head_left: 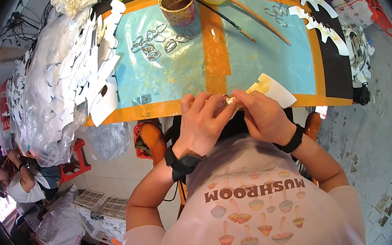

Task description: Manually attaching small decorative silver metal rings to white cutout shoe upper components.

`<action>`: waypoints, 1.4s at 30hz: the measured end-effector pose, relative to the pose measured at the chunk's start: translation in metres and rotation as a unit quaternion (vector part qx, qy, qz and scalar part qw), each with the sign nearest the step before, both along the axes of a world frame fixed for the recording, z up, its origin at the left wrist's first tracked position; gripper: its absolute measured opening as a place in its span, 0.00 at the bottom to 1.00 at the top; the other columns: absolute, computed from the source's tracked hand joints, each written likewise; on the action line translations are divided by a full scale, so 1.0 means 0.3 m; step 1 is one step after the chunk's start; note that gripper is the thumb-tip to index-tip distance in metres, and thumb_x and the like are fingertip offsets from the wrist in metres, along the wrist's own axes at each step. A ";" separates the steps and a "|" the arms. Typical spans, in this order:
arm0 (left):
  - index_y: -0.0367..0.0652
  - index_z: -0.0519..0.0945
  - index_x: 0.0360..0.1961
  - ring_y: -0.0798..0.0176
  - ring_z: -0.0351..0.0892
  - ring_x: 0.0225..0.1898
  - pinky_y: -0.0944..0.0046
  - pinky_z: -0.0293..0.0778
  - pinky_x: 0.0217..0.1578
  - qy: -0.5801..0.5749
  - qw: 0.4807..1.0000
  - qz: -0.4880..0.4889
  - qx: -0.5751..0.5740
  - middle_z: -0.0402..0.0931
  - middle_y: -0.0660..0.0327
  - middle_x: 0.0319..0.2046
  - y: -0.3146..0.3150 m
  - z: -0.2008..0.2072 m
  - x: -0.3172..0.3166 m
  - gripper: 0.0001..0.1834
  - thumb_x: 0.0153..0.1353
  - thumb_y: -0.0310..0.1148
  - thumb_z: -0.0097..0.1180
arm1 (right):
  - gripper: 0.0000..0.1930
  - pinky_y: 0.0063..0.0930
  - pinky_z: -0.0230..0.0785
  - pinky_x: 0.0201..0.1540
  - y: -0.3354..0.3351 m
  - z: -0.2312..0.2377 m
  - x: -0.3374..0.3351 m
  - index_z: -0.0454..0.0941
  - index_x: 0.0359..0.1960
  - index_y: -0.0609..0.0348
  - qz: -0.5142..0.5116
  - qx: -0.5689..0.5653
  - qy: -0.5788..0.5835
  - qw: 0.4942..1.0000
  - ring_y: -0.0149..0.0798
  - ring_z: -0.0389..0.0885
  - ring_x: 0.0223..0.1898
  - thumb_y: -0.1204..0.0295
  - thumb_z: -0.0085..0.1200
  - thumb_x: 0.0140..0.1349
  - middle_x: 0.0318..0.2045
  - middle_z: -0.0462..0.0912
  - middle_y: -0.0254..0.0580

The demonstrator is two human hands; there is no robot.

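Observation:
My left hand [200,122] and my right hand [268,115] meet at the table's near edge, both with fingers pinched. Between their fingertips is a small white strap-like piece [230,101] with a bit of metal ring showing; the fingers hide most of it. Just beyond my right hand lies a white cut-out sheet piece [274,93], its upper part smeared yellowish. Oval metal rings [153,55] lie loose on the blue table cover [167,80], with a few more rings [280,11] at the far right.
White cut-outs [104,79] pile up at the left, beside plastic wrapping. A patterned pot [178,10] of brownish paste stands at the back. A brush [228,21] and a wooden stick [254,14] lie right of it. Toothed white pieces [323,30] line the right edge. Another person [21,178] sits at far left.

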State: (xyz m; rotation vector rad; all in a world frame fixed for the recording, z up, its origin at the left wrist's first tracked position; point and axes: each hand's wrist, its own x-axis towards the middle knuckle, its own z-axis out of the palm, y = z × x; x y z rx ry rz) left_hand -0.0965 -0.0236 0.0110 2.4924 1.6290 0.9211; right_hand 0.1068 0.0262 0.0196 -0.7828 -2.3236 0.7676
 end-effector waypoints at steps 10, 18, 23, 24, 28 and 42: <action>0.46 0.80 0.38 0.54 0.72 0.49 0.54 0.60 0.49 -0.087 0.982 0.132 -0.102 0.76 0.61 0.45 -0.034 0.049 0.034 0.14 0.50 0.28 0.70 | 0.20 0.37 0.74 0.35 -0.015 0.024 -0.027 0.73 0.54 0.62 -0.055 -0.068 -0.005 0.996 0.46 0.80 0.34 0.80 0.59 0.58 0.33 0.81 0.45; 0.44 0.80 0.37 0.52 0.72 0.47 0.54 0.60 0.46 -0.089 0.966 0.189 -0.154 0.76 0.58 0.43 -0.078 0.048 0.079 0.11 0.54 0.27 0.67 | 0.19 0.37 0.74 0.37 -0.016 0.008 -0.018 0.75 0.52 0.62 -0.049 -0.042 -0.010 0.998 0.48 0.80 0.35 0.81 0.58 0.57 0.34 0.82 0.46; 0.43 0.83 0.38 0.52 0.74 0.44 0.55 0.61 0.45 -0.126 0.970 0.191 -0.085 0.79 0.58 0.39 -0.092 0.036 0.065 0.07 0.57 0.27 0.64 | 0.15 0.37 0.75 0.41 -0.002 0.001 -0.002 0.79 0.44 0.63 -0.007 0.000 0.008 1.000 0.49 0.80 0.37 0.83 0.59 0.54 0.38 0.84 0.45; 0.43 0.83 0.38 0.52 0.74 0.43 0.55 0.61 0.45 -0.134 0.968 0.195 -0.081 0.79 0.59 0.38 -0.087 0.051 0.052 0.07 0.57 0.26 0.64 | 0.14 0.37 0.75 0.41 -0.005 0.002 0.002 0.79 0.43 0.63 -0.002 0.003 0.006 1.000 0.49 0.80 0.38 0.83 0.59 0.53 0.40 0.84 0.45; 0.43 0.84 0.40 0.53 0.75 0.44 0.55 0.63 0.45 -0.122 0.963 0.241 -0.008 0.81 0.60 0.36 -0.061 0.085 0.029 0.09 0.57 0.25 0.63 | 0.15 0.37 0.76 0.43 -0.011 -0.005 0.011 0.80 0.42 0.63 0.007 0.027 -0.013 1.000 0.48 0.80 0.40 0.84 0.59 0.50 0.43 0.84 0.46; 0.41 0.86 0.35 0.55 0.76 0.47 0.57 0.65 0.41 -0.028 0.998 0.024 0.046 0.79 0.61 0.46 -0.039 -0.014 0.060 0.11 0.48 0.24 0.67 | 0.23 0.39 0.74 0.45 -0.011 0.004 0.010 0.75 0.54 0.65 -0.009 -0.070 0.010 0.997 0.51 0.79 0.41 0.86 0.54 0.53 0.40 0.81 0.47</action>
